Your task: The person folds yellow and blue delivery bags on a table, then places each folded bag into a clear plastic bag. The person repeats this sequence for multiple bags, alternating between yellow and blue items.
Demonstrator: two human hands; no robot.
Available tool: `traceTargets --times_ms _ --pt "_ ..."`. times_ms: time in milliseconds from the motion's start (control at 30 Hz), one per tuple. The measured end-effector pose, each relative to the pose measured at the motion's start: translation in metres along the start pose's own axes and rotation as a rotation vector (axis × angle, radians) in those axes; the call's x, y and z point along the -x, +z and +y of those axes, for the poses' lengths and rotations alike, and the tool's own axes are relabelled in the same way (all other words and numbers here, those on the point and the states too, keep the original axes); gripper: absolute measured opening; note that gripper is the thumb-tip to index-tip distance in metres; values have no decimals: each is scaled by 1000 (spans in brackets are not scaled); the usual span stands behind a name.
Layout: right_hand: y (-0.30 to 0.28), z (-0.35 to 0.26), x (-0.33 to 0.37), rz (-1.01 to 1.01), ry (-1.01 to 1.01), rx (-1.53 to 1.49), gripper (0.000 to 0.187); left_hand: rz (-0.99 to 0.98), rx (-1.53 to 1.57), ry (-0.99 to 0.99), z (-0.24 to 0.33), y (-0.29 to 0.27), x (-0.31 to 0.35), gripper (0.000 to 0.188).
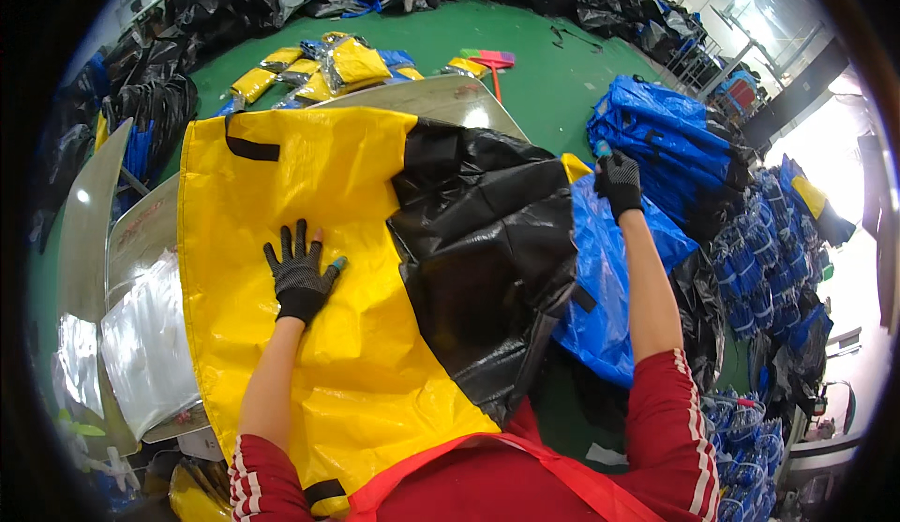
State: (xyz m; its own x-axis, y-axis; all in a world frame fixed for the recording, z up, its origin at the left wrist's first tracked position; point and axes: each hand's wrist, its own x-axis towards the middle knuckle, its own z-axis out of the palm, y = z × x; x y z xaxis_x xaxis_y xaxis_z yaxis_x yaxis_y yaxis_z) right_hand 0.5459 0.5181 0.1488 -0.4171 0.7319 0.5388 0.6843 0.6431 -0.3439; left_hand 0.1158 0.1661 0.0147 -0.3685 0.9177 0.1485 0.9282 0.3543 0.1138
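Note:
A large bag-like sheet with a yellow part [356, 185] and a glossy black part [487, 241] lies spread in front of me, with a short black strap [253, 142] near its far left corner. My left hand [302, 274], in a black dotted glove with some fingertips uncovered, presses flat on the yellow part, fingers spread. Out to the right, my right hand [619, 183] is closed above a blue sheet [600, 278], beside the black part's edge. A turquoise cover wraps its thumb. What its fingers hold, if anything, is hidden.
Under the sheet is a pale, shiny table [422, 100]. Yellow packets in clear plastic [356, 63] lie beyond it, near a broom [492, 58] on the green floor [544, 44]. A blue sheet pile [666, 138] and tied blue bundles [764, 260] stand at right.

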Motion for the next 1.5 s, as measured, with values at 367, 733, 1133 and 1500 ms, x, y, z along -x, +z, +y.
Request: traceTargets --times_ms 367,733,1133,1500 --pt "6 -139 140 -508 157 -422 34 -115 200 499 157 -9 -25 81" --pt "-49 -89 3 -757 -154 107 18 85 316 593 146 7 -9 96" --pt "62 -209 85 -601 -232 -183 55 58 635 619 137 -5 -27 67" --pt "-30 -76 -89 -937 -163 165 48 259 685 804 138 21 -36 73"
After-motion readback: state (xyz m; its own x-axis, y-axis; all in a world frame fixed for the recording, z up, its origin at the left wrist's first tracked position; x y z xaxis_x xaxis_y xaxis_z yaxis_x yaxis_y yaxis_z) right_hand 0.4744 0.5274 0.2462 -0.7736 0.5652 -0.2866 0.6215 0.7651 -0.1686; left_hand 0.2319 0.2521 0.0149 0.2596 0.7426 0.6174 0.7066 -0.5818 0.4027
